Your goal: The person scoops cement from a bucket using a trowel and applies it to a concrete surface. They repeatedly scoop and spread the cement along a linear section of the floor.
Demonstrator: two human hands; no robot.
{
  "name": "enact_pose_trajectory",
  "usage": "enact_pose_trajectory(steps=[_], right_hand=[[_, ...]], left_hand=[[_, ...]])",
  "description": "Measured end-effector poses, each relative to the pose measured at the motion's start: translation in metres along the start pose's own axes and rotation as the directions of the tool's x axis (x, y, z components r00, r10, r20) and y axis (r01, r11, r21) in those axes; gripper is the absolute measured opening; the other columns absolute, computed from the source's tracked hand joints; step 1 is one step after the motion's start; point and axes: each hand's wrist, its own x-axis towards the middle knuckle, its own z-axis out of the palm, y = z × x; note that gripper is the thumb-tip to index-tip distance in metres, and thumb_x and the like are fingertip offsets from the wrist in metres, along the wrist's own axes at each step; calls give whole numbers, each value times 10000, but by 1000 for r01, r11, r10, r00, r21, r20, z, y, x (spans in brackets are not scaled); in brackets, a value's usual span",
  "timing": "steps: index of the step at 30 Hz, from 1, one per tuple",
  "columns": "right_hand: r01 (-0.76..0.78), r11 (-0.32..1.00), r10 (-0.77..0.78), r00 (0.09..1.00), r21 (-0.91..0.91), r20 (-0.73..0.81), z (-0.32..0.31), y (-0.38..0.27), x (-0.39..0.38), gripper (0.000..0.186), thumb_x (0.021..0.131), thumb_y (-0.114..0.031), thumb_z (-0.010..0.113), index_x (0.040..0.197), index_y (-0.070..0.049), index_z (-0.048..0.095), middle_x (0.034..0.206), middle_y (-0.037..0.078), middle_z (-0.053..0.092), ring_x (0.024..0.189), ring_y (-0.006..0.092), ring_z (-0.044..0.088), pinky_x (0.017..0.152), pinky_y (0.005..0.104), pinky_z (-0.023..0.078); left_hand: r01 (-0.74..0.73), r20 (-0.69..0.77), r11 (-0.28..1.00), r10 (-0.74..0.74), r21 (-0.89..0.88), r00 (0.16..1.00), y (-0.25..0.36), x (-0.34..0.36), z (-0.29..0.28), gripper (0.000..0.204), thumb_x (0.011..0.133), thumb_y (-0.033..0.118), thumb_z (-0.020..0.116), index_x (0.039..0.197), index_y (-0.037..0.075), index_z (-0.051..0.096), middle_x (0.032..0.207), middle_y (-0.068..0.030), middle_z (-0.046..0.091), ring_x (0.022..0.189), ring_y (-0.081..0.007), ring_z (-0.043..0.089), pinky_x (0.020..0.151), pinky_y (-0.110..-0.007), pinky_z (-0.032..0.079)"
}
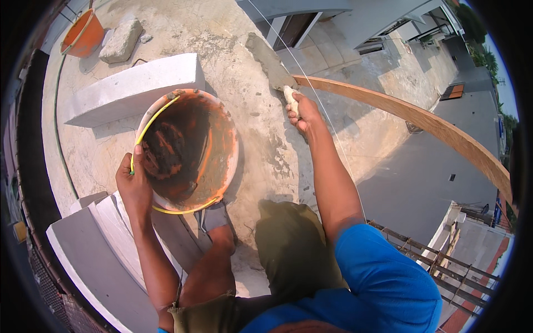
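My left hand (135, 180) is closed on the side of a tilted orange bucket (229, 133), fingers at its rim and yellow handle (145, 126). The bucket's open mouth faces me, and grey mortar smears its inner wall. My right hand (304, 114) is wrapped round the pale handle of a trowel (291, 100). Its blade is hard to make out against a strip of wet grey mortar (266, 60) along the slab's edge. A taut white string (333, 119) runs just right of that hand.
A wooden plank (427, 119) juts out over the drop at right, above rebar (444, 258). Left of the bucket lie a white block (139, 86) and a green hose (57, 130). Stacked blocks (105, 250) are near my leg; another orange bucket (83, 36) and a rough chunk (122, 41) stand farther off.
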Motion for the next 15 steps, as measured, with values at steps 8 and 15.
enact_pose_trajectory(steps=[8, 15], right_hand=[[191, 907, -134, 976, -376, 173, -83, 70, -168, 479, 1102, -320, 600, 1559, -190, 539, 897, 77, 635, 644, 170, 603, 543, 348, 488], [684, -220, -259, 647, -696, 717, 51, 59, -159, 637, 940, -143, 678, 1558, -63, 550, 1058, 218, 714, 890, 409, 752, 831, 512, 610]], left_hand=[[-17, 37, 996, 14, 87, 999, 6, -2, -4, 441, 1127, 411, 635, 887, 44, 690, 756, 55, 552, 722, -47, 443, 649, -237, 381], [-102, 212, 980, 65, 171, 975, 48, -13, 23, 479, 1110, 400, 662, 876, -17, 686, 736, -5, 614, 681, -79, 536, 603, -303, 486]])
